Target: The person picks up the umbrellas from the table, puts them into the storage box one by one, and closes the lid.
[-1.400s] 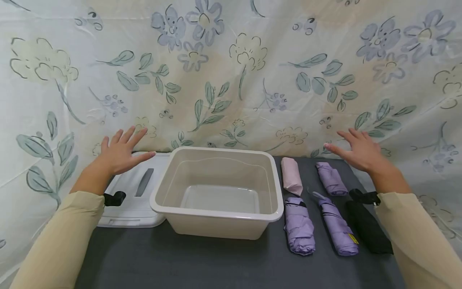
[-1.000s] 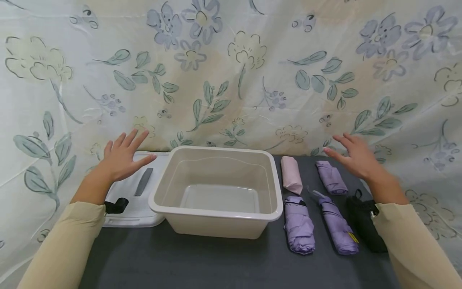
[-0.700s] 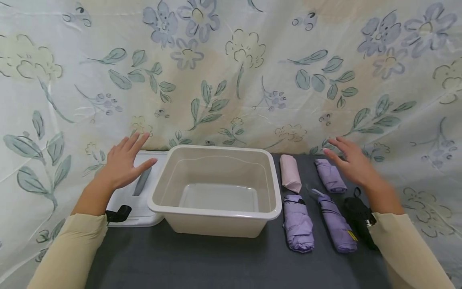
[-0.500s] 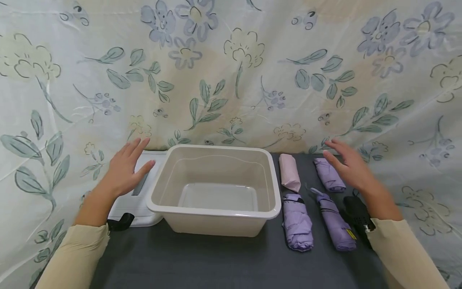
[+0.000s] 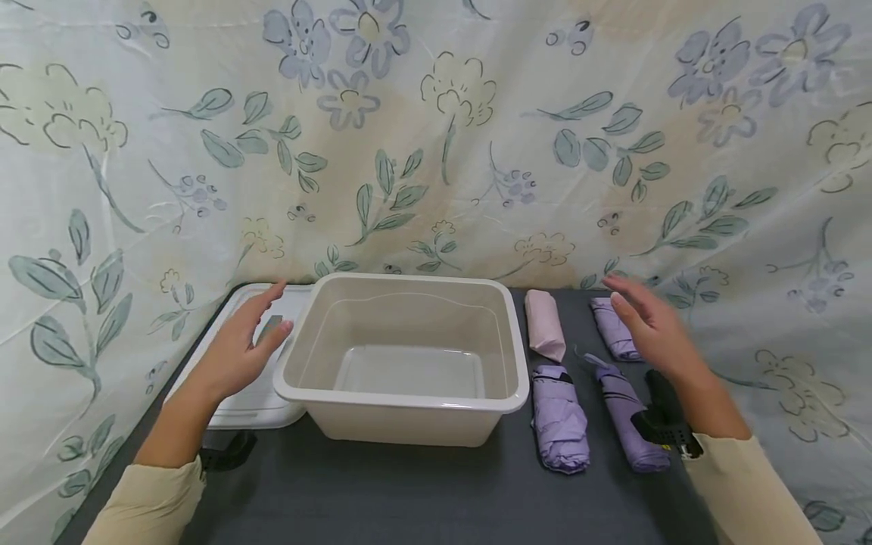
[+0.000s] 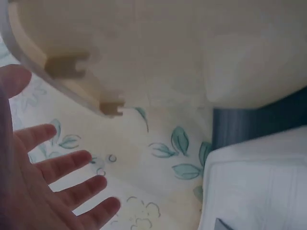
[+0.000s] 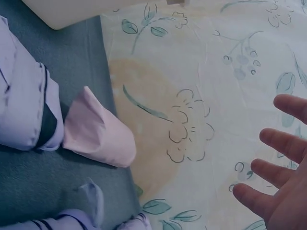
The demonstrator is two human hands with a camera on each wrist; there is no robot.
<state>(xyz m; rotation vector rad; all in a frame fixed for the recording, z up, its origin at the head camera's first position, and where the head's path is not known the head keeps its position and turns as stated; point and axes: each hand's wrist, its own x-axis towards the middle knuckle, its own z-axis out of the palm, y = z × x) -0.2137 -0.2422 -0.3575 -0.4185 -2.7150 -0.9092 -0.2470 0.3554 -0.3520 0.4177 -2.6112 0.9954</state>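
Note:
A beige plastic bin (image 5: pixel 402 399) stands empty in the middle of the dark table (image 5: pixel 409 492). My left hand (image 5: pixel 238 352) hovers open over a white lid (image 5: pixel 255 405) just left of the bin, fingers straight; the left wrist view shows the same spread fingers (image 6: pixel 62 165) under the bin's rim (image 6: pixel 72 72). My right hand (image 5: pixel 647 325) floats open above the right-hand row of folded umbrellas and holds nothing. A pink umbrella (image 5: pixel 543 325) and a purple one (image 5: pixel 560 416) lie beside the bin. A slimmer purple one (image 5: pixel 623 409) lies beneath my right wrist, and another purple one (image 5: pixel 608 316) behind my fingers.
A floral curtain (image 5: pixel 436 151) hangs close behind the table and wraps both sides. A black object (image 5: pixel 664 424) lies partly hidden under my right wrist. In the right wrist view the pink umbrella (image 7: pixel 100 132) lies on the table (image 7: pixel 72 62) by the curtain.
Both hands have drawn back toward me and sunk lower. The left one has come nearer the bin's left wall; the right one has slid left over the purple umbrellas.

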